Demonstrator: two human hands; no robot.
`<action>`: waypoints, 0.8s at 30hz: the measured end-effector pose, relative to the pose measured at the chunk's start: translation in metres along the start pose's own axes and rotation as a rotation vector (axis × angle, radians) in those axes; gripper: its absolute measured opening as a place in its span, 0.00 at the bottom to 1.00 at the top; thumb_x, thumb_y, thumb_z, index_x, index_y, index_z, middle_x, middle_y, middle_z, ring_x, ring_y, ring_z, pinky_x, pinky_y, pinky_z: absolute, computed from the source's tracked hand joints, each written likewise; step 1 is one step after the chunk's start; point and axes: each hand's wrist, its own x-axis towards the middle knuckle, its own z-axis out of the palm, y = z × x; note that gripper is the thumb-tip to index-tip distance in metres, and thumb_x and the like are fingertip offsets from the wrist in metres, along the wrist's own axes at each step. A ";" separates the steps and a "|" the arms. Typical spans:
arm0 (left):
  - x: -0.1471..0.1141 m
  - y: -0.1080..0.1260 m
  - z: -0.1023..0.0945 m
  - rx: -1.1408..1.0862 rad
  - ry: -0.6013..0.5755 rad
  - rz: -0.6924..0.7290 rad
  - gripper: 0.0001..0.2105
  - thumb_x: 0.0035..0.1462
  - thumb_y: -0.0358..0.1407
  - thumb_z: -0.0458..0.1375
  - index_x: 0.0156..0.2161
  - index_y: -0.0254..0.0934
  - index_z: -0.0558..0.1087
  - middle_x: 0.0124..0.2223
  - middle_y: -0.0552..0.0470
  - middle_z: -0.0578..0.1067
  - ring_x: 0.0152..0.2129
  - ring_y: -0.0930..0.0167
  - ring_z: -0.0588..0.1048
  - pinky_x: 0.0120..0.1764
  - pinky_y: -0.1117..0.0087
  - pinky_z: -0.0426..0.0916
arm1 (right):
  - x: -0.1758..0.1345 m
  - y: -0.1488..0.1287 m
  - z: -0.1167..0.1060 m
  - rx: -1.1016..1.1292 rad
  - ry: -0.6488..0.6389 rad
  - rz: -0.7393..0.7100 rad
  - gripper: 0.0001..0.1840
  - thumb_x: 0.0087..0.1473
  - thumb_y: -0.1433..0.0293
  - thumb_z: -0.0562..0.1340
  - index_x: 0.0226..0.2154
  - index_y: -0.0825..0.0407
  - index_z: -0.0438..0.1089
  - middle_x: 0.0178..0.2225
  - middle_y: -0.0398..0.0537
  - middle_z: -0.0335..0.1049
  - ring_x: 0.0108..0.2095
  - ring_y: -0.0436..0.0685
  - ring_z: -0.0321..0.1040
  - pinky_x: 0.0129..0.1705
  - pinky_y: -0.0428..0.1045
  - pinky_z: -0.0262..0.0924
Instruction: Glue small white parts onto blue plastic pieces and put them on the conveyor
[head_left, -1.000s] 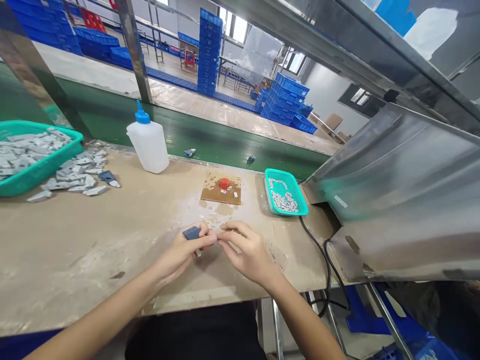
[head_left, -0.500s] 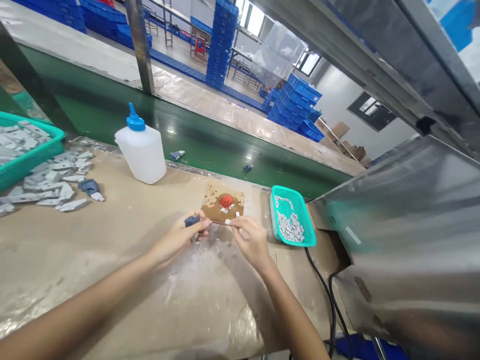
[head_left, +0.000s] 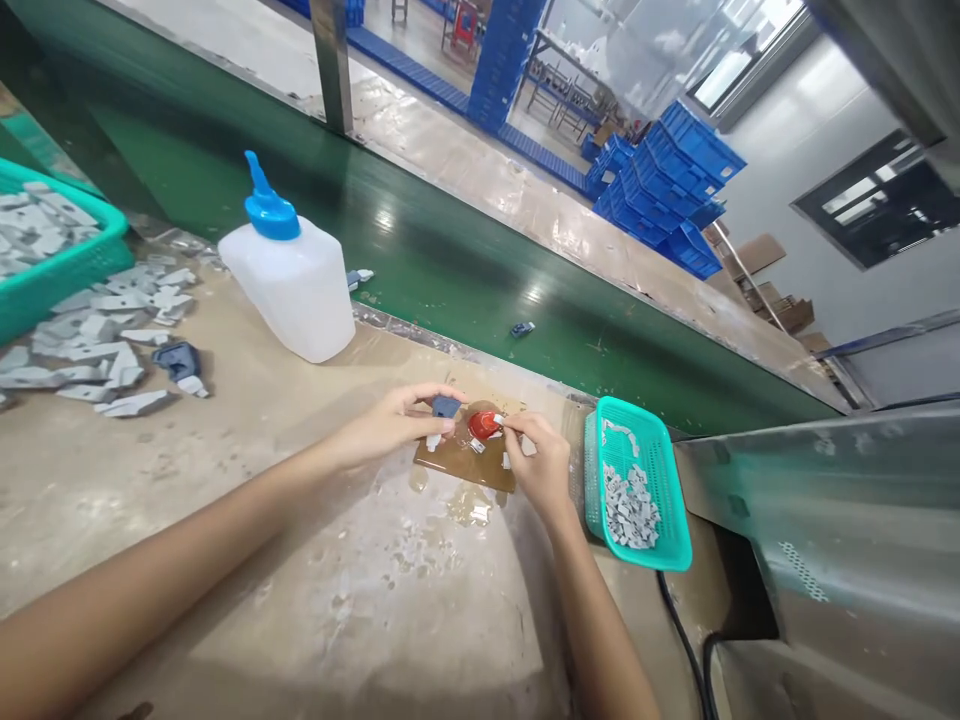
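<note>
My left hand (head_left: 405,425) is closed on a dark blue-grey plastic part (head_left: 445,406) with a light grey tip, held over the left side of a brown wet board (head_left: 461,472). Between thumb and fingers, my right hand (head_left: 538,458) pinches a small white plastic piece (head_left: 499,420) at the edge of a round red pad (head_left: 482,424) on the board. Small white pieces (head_left: 477,446) lie beside the pad. My right fingers partly cover the board's right side.
A white squeeze bottle (head_left: 289,285) with a blue nozzle stands behind my left hand. Right is a green basket (head_left: 681,500) of small grey pieces; left, another green basket (head_left: 67,285) and loose grey parts (head_left: 97,345). Beyond runs a green conveyor (head_left: 442,265) carrying dark parts (head_left: 523,328).
My hands have moved apart and forward over the board. My right hand has brought the small white piece to the red pad. The camera view has shifted and come closer.
</note>
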 end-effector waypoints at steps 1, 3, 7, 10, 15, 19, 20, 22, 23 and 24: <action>0.000 0.000 -0.001 -0.013 -0.002 -0.018 0.16 0.44 0.36 0.58 0.42 0.41 0.68 0.31 0.54 0.72 0.29 0.70 0.71 0.33 0.68 0.63 | -0.001 0.001 0.001 -0.006 0.003 -0.007 0.08 0.50 0.78 0.56 0.28 0.53 0.70 0.27 0.47 0.71 0.29 0.52 0.69 0.32 0.46 0.65; 0.000 0.000 0.000 -0.082 0.013 -0.062 0.18 0.45 0.35 0.56 0.45 0.40 0.66 0.30 0.55 0.71 0.29 0.71 0.70 0.33 0.69 0.63 | -0.003 0.002 0.001 -0.028 0.010 -0.033 0.09 0.50 0.78 0.55 0.29 0.53 0.70 0.28 0.48 0.70 0.30 0.52 0.69 0.32 0.46 0.65; -0.001 0.001 0.005 -0.113 0.096 -0.108 0.13 0.46 0.34 0.55 0.40 0.38 0.68 0.35 0.53 0.69 0.28 0.74 0.68 0.29 0.73 0.62 | -0.005 0.005 0.002 -0.061 -0.001 -0.095 0.10 0.52 0.78 0.54 0.30 0.52 0.69 0.30 0.49 0.70 0.32 0.52 0.69 0.33 0.47 0.65; -0.002 -0.001 0.007 0.004 0.115 -0.107 0.12 0.43 0.35 0.58 0.37 0.38 0.69 0.33 0.54 0.68 0.22 0.77 0.63 0.23 0.76 0.58 | -0.005 0.006 0.002 -0.061 -0.016 -0.118 0.10 0.53 0.78 0.53 0.31 0.52 0.69 0.30 0.49 0.70 0.32 0.52 0.68 0.34 0.47 0.66; -0.001 -0.006 0.005 0.085 0.029 -0.096 0.17 0.44 0.38 0.57 0.43 0.38 0.69 0.23 0.57 0.66 0.19 0.75 0.64 0.21 0.75 0.58 | -0.003 0.006 0.005 -0.074 -0.014 -0.133 0.10 0.53 0.77 0.53 0.31 0.52 0.69 0.29 0.48 0.69 0.32 0.52 0.68 0.34 0.47 0.65; 0.000 -0.011 0.005 0.103 0.036 -0.021 0.21 0.47 0.40 0.55 0.47 0.37 0.64 0.30 0.52 0.72 0.27 0.71 0.71 0.25 0.73 0.63 | -0.002 0.002 0.001 -0.087 0.023 -0.126 0.09 0.53 0.78 0.54 0.31 0.53 0.69 0.29 0.49 0.69 0.31 0.52 0.68 0.33 0.47 0.65; 0.001 -0.011 0.004 0.116 0.041 0.001 0.19 0.47 0.40 0.55 0.45 0.37 0.64 0.33 0.51 0.73 0.28 0.70 0.72 0.27 0.72 0.64 | -0.002 0.000 0.000 -0.087 0.030 -0.125 0.09 0.53 0.78 0.54 0.31 0.53 0.69 0.29 0.49 0.69 0.31 0.52 0.68 0.34 0.47 0.65; 0.001 -0.012 0.004 0.187 0.051 0.044 0.15 0.47 0.41 0.55 0.39 0.36 0.67 0.35 0.50 0.74 0.30 0.69 0.73 0.32 0.69 0.66 | 0.000 -0.004 -0.004 -0.086 0.025 -0.128 0.09 0.52 0.78 0.54 0.30 0.53 0.69 0.29 0.49 0.69 0.31 0.52 0.68 0.33 0.47 0.65; 0.000 -0.012 0.004 0.231 0.056 0.070 0.13 0.46 0.40 0.56 0.37 0.36 0.69 0.35 0.50 0.75 0.31 0.69 0.73 0.34 0.68 0.66 | 0.000 -0.006 -0.005 -0.086 0.021 -0.131 0.10 0.52 0.78 0.54 0.30 0.52 0.69 0.29 0.48 0.69 0.31 0.52 0.68 0.33 0.47 0.65; 0.000 -0.012 0.004 0.267 0.063 0.096 0.12 0.45 0.40 0.57 0.35 0.36 0.70 0.36 0.50 0.75 0.32 0.69 0.73 0.36 0.68 0.66 | 0.001 -0.008 -0.006 -0.086 0.023 -0.130 0.10 0.52 0.78 0.54 0.30 0.52 0.69 0.29 0.48 0.69 0.30 0.52 0.68 0.33 0.47 0.65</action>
